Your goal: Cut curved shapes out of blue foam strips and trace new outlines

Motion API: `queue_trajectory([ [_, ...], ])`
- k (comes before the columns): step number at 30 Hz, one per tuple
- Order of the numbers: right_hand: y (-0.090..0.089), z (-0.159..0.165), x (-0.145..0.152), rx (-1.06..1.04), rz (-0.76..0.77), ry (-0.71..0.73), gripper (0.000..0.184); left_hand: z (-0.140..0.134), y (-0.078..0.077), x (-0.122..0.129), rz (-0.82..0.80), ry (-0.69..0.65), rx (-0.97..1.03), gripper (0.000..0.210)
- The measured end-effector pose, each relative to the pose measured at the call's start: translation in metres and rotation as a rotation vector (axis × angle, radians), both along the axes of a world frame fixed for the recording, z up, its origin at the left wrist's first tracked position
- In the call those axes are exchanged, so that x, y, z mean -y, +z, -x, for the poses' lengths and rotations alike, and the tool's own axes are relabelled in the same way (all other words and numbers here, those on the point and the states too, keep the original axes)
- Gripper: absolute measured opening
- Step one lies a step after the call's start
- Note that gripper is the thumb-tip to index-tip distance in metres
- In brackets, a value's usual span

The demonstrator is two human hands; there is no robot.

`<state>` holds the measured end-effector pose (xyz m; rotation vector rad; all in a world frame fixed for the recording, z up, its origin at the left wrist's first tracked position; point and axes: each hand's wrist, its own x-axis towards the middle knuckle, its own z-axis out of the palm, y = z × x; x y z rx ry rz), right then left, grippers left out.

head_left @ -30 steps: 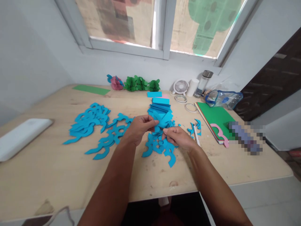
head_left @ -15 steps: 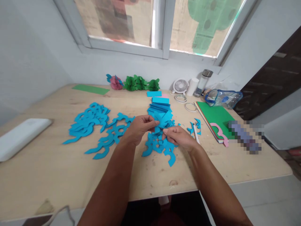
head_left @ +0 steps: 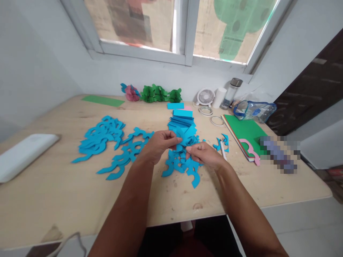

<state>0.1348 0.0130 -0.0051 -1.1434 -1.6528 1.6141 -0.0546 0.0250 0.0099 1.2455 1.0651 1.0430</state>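
Between both hands' fingers [head_left: 179, 140], blue paper cutout [head_left: 185, 135]

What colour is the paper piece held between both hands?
Blue, seen in the head view: the paper piece is pinched by left hand and right hand.

Bare table [head_left: 53, 200] near edge; blue cutouts [head_left: 107, 142] block left, green sheets [head_left: 245, 132] right.

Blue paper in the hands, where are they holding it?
Both hands pinch one folded blue paper piece: the left hand grips its left edge, and the right hand grips its lower right edge, above the pile of blue cutouts.
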Motion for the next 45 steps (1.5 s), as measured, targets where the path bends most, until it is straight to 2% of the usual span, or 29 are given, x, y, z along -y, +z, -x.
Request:
queue_trajectory([
  [8, -0.004, -0.001, -0.002, 0.022, -0.026, 0.010, 0.042, 0.000, 0.002, 0.000, -0.011, 0.002, -0.029, 0.023],
  [18, 0.003, -0.004, 0.000, 0.072, -0.078, 0.022, 0.042, -0.001, 0.000, 0.000, -0.037, -0.016, -0.040, 0.022],
  [26, 0.001, -0.005, -0.001, 0.110, -0.119, 0.002, 0.042, -0.003, 0.003, 0.001, -0.015, -0.007, -0.037, 0.023],
  [30, 0.001, -0.003, -0.001, 0.106, -0.122, -0.036, 0.041, -0.004, 0.000, 0.000, -0.016, 0.062, -0.004, 0.024],
  [36, -0.004, 0.000, -0.006, 0.002, -0.074, -0.178, 0.046, -0.012, -0.004, -0.001, 0.041, 0.244, 0.233, 0.019],
  [41, -0.008, 0.006, -0.008, -0.088, -0.077, -0.313, 0.049, -0.023, -0.008, -0.001, 0.196, 0.281, 0.527, 0.023],
  [45, -0.007, 0.012, -0.005, -0.089, -0.105, -0.356, 0.050, -0.031, -0.013, 0.000, 0.266, 0.305, 0.657, 0.019],
])
